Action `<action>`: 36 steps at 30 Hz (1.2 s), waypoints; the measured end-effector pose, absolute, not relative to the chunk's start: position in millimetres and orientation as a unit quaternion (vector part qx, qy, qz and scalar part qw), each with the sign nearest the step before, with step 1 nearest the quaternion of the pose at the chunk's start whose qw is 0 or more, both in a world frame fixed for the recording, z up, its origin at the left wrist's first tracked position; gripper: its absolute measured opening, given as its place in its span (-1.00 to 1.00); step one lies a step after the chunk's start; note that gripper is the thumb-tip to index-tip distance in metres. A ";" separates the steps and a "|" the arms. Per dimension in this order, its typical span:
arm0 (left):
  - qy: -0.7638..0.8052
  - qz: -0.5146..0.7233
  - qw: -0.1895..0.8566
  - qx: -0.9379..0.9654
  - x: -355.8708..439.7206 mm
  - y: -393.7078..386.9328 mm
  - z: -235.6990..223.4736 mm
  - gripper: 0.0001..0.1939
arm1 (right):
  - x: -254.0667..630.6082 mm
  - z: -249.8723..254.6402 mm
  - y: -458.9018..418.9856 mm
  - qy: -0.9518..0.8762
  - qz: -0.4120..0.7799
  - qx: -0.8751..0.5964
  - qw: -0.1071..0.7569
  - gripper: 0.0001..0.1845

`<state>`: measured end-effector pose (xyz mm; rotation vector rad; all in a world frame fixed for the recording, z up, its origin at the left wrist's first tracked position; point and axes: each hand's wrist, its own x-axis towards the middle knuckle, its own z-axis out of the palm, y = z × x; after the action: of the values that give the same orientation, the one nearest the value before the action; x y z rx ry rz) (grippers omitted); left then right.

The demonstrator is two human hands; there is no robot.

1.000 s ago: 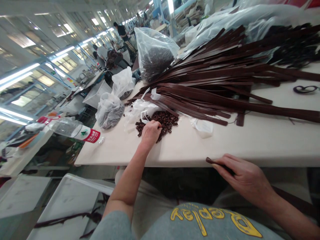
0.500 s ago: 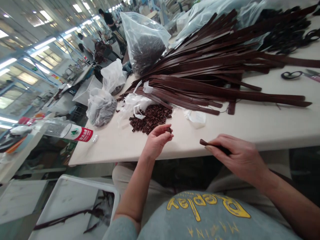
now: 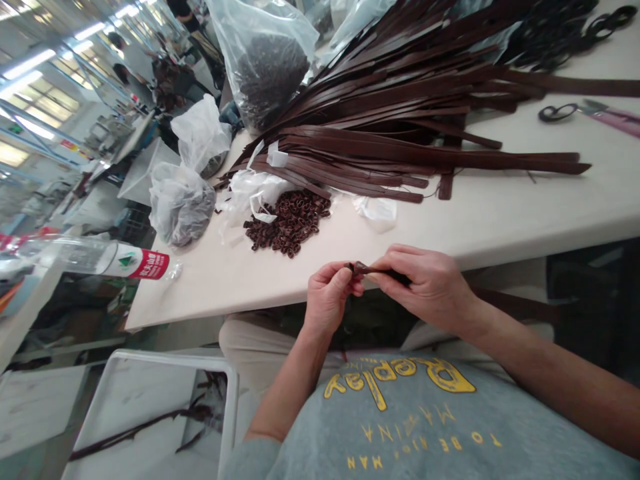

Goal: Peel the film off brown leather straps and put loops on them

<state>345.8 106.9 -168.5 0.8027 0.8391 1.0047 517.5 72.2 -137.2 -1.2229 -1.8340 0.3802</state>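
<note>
At the left of the frame, a clear bottle (image 3: 120,259) with a red-and-white label is seen lying with its long axis nearly level, its base end set over the left edge of the pale counter (image 3: 240,283). Right of it, the pile of brown loops (image 3: 290,223) is spread on the counter. Near the centre, a small brown loop (image 3: 351,267) is pinched between the thumb and fingers of the left hand (image 3: 327,293), which is raised from the lower edge of the frame with its fingers curled. Just right of the loop, a dark brown strip (image 3: 370,270) is directed leftward, its tip at the loop and its long axis nearly level, dropping slightly to the right; whether the tip has entered the loop cannot be told. The strip is gripped by the right hand (image 3: 425,283), extended leftward from the lower right. Both hands are held at the counter's near edge, which is inclined upward to the right; room is afforded by the pale surface between this edge and the bundle of strips (image 3: 400,153), above centre.
</note>
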 end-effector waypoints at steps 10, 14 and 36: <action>0.330 0.386 0.720 0.473 328.1 109.4 -164.3 -0.70 | 522.6 -140.4 64.0 -0.755 0.198 -0.476 0.405 -0.85; 0.336 0.345 0.712 0.510 326.7 107.0 -164.5 -0.71 | 520.5 -144.7 62.1 -0.764 0.193 -0.475 0.392 -0.82; 0.390 0.342 0.681 0.517 316.8 105.5 -168.1 -0.80 | 523.1 -155.7 55.7 -0.826 0.143 -0.491 0.239 -0.58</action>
<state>316.8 105.5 -168.1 1.1595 0.8745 0.7673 523.1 55.7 -155.7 -1.3450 -2.2613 0.3903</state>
